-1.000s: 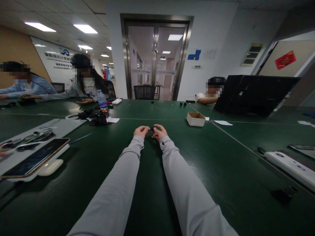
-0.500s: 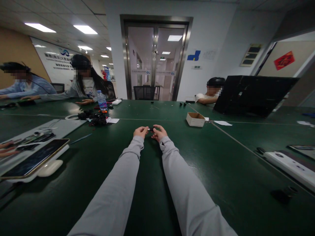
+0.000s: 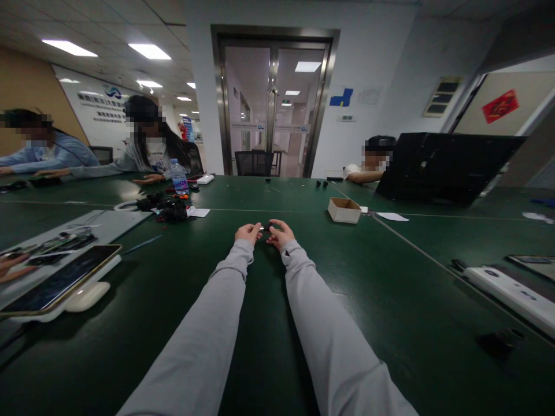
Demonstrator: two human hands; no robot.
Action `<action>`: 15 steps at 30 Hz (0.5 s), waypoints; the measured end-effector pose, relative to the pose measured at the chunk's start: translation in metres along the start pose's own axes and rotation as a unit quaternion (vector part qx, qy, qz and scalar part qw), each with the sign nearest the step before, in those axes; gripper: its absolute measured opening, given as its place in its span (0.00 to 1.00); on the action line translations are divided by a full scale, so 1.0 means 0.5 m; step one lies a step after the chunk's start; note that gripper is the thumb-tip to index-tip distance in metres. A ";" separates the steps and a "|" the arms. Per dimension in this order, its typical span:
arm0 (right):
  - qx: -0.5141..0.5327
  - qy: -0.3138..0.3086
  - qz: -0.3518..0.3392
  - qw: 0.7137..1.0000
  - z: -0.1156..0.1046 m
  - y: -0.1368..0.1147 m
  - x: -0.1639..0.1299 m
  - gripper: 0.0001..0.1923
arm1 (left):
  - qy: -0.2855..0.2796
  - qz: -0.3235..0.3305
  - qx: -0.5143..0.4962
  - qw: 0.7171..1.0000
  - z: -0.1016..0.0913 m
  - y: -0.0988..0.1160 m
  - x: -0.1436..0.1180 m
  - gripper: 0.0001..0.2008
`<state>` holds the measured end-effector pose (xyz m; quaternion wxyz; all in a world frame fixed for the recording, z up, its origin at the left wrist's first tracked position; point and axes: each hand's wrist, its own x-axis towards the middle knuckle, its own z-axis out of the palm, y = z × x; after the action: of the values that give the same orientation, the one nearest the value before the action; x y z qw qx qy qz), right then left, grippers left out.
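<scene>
Both arms reach far out so the left hand (image 3: 248, 233) and right hand (image 3: 281, 234) can pinch one tiny black part (image 3: 267, 227) together, fingers curled tight (too small to name), low over the dark green table (image 3: 390, 300).

It was an office used as a light assembly workroom. A long green desk (image 3: 390, 300) ran the width of the room, with several people seated along its far side, each bent over small parts. Recessed ceiling panel lights (image 3: 150, 51) lit the space, and a steel-framed glass double door (image 3: 273, 104) opened onto a corridor with more lights. A printed company sign board (image 3: 97, 110) covered the left wall. On the desk lay a phone (image 3: 60, 280), a water bottle (image 3: 178, 176), a small cardboard box (image 3: 344, 210), a pile of black parts (image 3: 167, 208) and an open black laptop (image 3: 442, 167).
</scene>
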<state>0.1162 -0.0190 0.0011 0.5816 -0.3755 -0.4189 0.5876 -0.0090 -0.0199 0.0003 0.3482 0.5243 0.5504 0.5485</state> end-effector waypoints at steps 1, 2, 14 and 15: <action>0.000 0.001 0.000 1.000 0.000 -0.001 -0.001 0.13 | 0.000 0.005 0.015 1.000 0.000 -0.005 0.002 0.15; 0.000 0.001 0.000 1.000 0.001 -0.001 -0.002 0.13 | 0.001 0.010 0.028 1.000 0.000 -0.009 0.005 0.15; 0.004 -0.005 -0.007 1.000 0.000 0.000 -0.002 0.14 | 0.011 0.000 0.091 0.996 0.003 0.006 -0.003 0.21; 0.005 -0.005 -0.010 1.000 0.001 0.000 -0.002 0.14 | 0.016 0.000 0.101 0.995 0.004 0.009 -0.005 0.21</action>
<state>0.1159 -0.0201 0.0010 0.5871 -0.3657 -0.4226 0.5857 -0.0059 -0.0226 0.0038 0.2847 0.5483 0.6082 0.4984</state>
